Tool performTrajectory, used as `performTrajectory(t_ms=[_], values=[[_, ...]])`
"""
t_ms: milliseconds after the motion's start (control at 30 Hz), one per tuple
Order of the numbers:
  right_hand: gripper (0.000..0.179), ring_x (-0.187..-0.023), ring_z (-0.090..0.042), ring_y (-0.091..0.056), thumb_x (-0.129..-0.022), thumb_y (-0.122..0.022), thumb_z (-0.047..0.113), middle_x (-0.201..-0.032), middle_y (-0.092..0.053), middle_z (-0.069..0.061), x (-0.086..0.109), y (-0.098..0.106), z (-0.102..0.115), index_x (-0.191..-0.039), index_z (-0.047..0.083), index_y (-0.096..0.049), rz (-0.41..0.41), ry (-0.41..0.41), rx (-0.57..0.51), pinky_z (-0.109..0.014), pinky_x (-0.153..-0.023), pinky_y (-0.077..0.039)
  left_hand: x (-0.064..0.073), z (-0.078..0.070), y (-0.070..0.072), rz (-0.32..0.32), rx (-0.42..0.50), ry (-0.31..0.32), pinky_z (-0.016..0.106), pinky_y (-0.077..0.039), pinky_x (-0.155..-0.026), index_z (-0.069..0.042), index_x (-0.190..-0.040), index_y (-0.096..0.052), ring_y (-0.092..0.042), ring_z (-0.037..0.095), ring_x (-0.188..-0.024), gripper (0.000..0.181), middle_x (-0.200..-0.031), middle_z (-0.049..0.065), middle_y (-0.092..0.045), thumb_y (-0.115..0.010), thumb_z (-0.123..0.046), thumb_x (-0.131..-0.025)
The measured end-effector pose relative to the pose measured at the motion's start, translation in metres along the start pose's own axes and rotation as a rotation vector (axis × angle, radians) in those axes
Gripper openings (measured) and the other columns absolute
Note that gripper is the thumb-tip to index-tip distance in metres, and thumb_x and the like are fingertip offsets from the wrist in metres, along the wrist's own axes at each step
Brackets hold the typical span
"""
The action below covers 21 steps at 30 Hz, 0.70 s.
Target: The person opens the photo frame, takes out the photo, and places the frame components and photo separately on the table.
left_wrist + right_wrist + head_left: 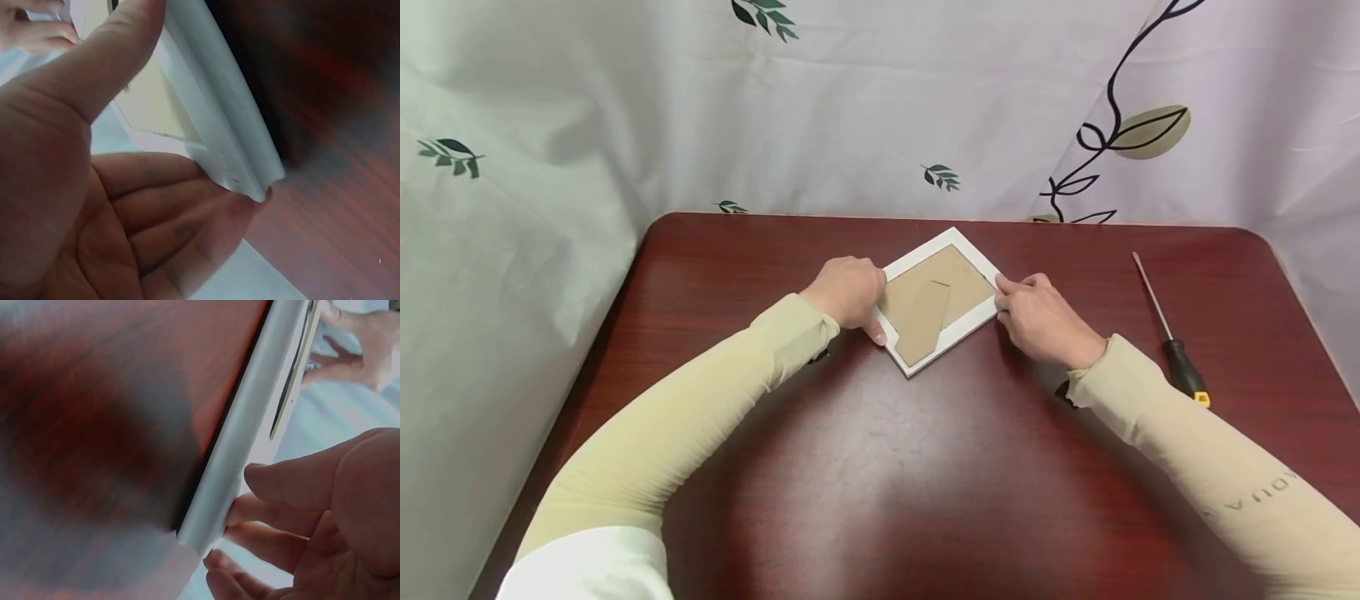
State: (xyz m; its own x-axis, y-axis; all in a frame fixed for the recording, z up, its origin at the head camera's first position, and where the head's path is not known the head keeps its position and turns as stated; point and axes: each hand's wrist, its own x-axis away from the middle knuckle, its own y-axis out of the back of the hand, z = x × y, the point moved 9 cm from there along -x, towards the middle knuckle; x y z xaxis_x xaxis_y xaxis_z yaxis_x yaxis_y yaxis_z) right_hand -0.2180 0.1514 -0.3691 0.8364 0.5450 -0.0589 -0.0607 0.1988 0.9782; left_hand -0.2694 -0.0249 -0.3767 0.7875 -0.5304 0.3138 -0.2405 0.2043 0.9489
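A white picture frame [962, 328] lies back side up at the far middle of the table, turned so one corner points toward me. Its brown backing board [977, 289] and flap-like easel stand [922, 323] face upward. My left hand [847, 293] grips the left corner, thumb along the near-left edge; in the left wrist view the fingers [169, 206] meet the white border on the other side of the corner. At the right corner my right hand [1043, 321] pinches the border, thumb [287, 478] on the back side and fingertips along the edge.
A screwdriver [1183, 369] with a black and yellow handle lies right of the frame, its tip pointing away and its handle end beside the right sleeve. The dark red table [865, 467] meets a white patterned cloth [850, 108] along its back edge.
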Motion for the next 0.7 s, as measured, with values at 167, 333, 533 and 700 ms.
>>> performTrajectory(t_ms=[167,333,533,700], values=[[0.015,-0.116,-0.038,-0.064,-0.094,-0.057,-0.006,-0.135,-0.053,-0.033,-0.006,0.001,-0.008,-0.088,-0.006,-0.071,0.016,-0.003,-0.03,-0.051,-0.096,-0.04,0.007,-0.009,-0.003,-0.006,0.0,0.012,0.044,-0.053,-0.079,-0.011,-0.088,-0.066,-0.063,0.028,-0.086,0.058,-0.083,0.004,-0.063,-0.09,-0.058,-0.063],[0.02,-0.114,-0.038,-0.064,-0.096,-0.053,-0.006,-0.135,-0.054,-0.033,-0.014,0.002,-0.011,-0.101,-0.012,-0.071,0.002,0.015,-0.047,-0.049,-0.099,-0.039,0.012,-0.014,-0.006,-0.014,0.006,0.037,0.045,-0.054,-0.071,-0.014,-0.08,-0.064,-0.064,0.029,-0.082,0.055,-0.077,0.003,-0.062,-0.087,-0.062,-0.064],[0.025,-0.117,-0.042,-0.058,-0.097,-0.05,-0.004,-0.14,-0.051,-0.031,-0.024,0.0,-0.019,-0.105,-0.012,-0.071,0.034,-0.023,-0.07,-0.048,-0.105,-0.038,0.016,-0.022,-0.009,-0.021,0.003,0.069,0.044,-0.054,-0.066,-0.016,-0.075,-0.061,-0.065,0.028,-0.079,0.058,-0.073,0.0,-0.062,-0.083,-0.069,-0.064],[0.026,-0.117,-0.043,-0.053,-0.098,-0.049,-0.002,-0.144,-0.05,-0.026,-0.031,-0.003,-0.028,-0.105,-0.009,-0.073,0.062,-0.088,-0.095,-0.05,-0.102,-0.041,0.018,-0.03,-0.013,-0.023,0.025,0.118,0.042,-0.054,-0.066,-0.017,-0.077,-0.062,-0.066,0.027,-0.081,0.06,-0.077,0.0,-0.064,-0.082,-0.072,-0.062]])
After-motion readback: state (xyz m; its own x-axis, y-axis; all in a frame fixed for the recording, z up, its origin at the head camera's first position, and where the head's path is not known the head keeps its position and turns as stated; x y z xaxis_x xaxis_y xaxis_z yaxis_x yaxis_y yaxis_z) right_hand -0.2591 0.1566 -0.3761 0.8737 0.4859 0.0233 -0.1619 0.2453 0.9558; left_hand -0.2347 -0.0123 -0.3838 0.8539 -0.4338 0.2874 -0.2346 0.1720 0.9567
